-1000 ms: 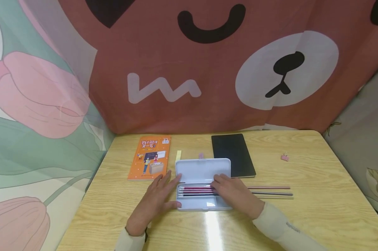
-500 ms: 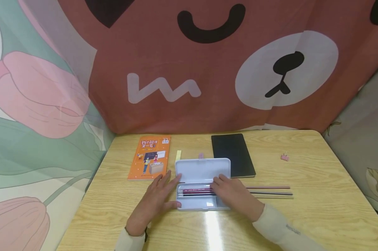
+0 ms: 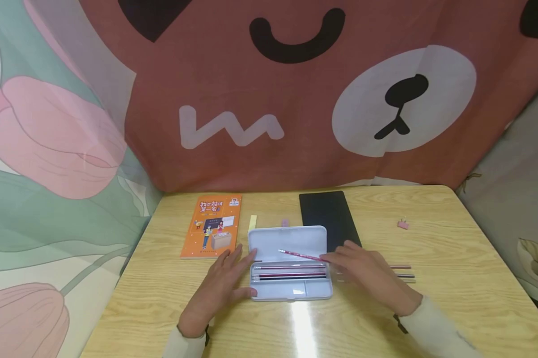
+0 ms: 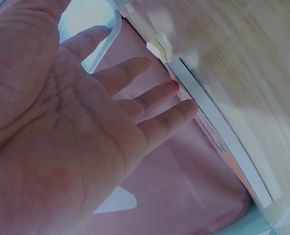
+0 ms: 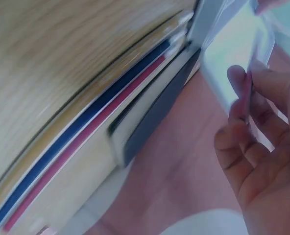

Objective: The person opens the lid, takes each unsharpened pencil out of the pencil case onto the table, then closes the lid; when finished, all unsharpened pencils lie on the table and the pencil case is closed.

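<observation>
I counted one left hand (image 3: pixel 226 281), one right hand (image 3: pixel 367 271), one pencil case (image 3: pixel 291 241), one held pencil (image 3: pixel 302 255), at least three pencils (image 3: pixel 286 274) inside — too tight to number surely — and three loose pencils (image 3: pixel 405 275). There were also one orange book (image 3: pixel 211 223), one black notebook (image 3: pixel 327 214), one pink clip (image 3: pixel 403 225), one yellow strip (image 3: pixel 253 222) and one purple piece (image 3: pixel 284 223).

The right hand (image 3: pixel 371 273) is covering the middles of the loose pencils (image 3: pixel 401 267) toward the worktop's right edge and hiding one end of the pencil (image 3: pixel 301 255) it is pinching. The raised lid (image 3: pixel 269 241) is blocking the near left corner of the black notebook (image 3: pixel 330 216). Toward the back edge of the worktop (image 3: pixel 438 298), a purple thing (image 3: pixel 284 223) is looking too small to name.
</observation>
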Demonstrator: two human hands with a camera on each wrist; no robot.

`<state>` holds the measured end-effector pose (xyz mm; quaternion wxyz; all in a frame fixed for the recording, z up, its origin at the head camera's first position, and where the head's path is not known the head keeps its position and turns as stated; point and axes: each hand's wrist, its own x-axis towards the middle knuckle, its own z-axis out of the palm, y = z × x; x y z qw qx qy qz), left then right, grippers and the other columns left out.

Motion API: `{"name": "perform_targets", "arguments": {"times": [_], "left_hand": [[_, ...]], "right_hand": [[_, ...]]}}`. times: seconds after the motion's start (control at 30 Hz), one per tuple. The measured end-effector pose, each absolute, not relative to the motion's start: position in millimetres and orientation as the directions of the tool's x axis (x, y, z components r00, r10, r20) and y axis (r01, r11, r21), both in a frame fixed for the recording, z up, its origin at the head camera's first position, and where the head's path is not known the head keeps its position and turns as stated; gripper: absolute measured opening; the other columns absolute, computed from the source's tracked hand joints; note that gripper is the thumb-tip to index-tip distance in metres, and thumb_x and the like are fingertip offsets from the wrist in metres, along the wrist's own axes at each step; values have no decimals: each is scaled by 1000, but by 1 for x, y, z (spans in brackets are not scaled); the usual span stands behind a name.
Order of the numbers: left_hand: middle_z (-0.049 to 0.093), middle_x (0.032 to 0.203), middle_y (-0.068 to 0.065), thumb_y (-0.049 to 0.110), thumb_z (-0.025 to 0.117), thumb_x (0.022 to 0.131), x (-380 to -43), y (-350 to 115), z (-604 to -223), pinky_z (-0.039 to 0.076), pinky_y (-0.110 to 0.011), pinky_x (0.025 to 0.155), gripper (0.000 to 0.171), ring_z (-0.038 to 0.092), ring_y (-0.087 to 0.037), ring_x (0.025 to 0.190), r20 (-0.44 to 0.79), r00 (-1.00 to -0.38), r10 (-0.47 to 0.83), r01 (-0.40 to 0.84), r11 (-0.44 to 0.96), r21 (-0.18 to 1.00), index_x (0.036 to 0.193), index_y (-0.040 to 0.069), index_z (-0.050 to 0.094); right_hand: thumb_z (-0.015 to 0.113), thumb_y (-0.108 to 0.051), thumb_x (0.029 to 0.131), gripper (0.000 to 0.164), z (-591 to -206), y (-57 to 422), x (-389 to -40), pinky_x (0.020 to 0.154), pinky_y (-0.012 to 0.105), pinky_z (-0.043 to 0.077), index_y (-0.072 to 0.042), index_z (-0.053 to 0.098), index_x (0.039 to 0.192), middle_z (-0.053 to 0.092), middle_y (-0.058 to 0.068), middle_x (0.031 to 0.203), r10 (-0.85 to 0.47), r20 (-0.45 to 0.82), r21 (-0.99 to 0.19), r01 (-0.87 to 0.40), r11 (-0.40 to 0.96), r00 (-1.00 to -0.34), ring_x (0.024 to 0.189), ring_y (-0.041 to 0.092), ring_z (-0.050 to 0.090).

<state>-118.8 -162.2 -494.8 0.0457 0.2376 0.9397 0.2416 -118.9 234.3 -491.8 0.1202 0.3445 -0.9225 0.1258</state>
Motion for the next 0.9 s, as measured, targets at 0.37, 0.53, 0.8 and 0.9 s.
{"name": "perform_targets", "arguments": {"times": [0.37, 0.53, 0.8, 0.9], "left_hand": [[38, 172, -33, 42, 88, 87, -118, -162, -497, 30, -79, 126, 95, 38, -67, 152, 26, -886, 462, 420, 779, 466, 169, 17, 47], [39, 172, -33, 42, 88, 88, -118, -161, -496, 31, -79, 125, 94, 39, -67, 151, 24, -885, 464, 422, 780, 462, 169, 17, 47], [40, 171, -33, 42, 88, 88, -119, -160, -497, 33, -79, 124, 93, 41, -67, 150, 29, -883, 468, 429, 780, 455, 169, 17, 48], [38, 173, -31, 42, 87, 89, -119, -160, -497, 31, -78, 126, 93, 39, -66, 152, 11, -888, 460, 415, 788, 455, 170, 19, 46]], "right_hand": [[91, 1, 85, 58, -489, 295, -92, 66, 21, 56, -35, 82, 130, 71, -23, 105, -465, 305, -237, -539, 808, -831, 95, -3, 62], [91, -3, 85, 51, -499, 317, -80, 61, 19, 52, -39, 84, 120, 70, -26, 99, -414, 331, -248, -501, 829, -848, 88, -8, 56], [95, 3, 73, 50, -519, 350, -64, 79, 11, 47, -30, 85, 109, 75, -24, 101, -485, 382, -200, -582, 788, -787, 93, -3, 62], [95, 1, 70, 47, -523, 356, -61, 78, 13, 40, -26, 86, 107, 77, -21, 99, -510, 399, -170, -608, 776, -762, 91, -3, 57]]}}
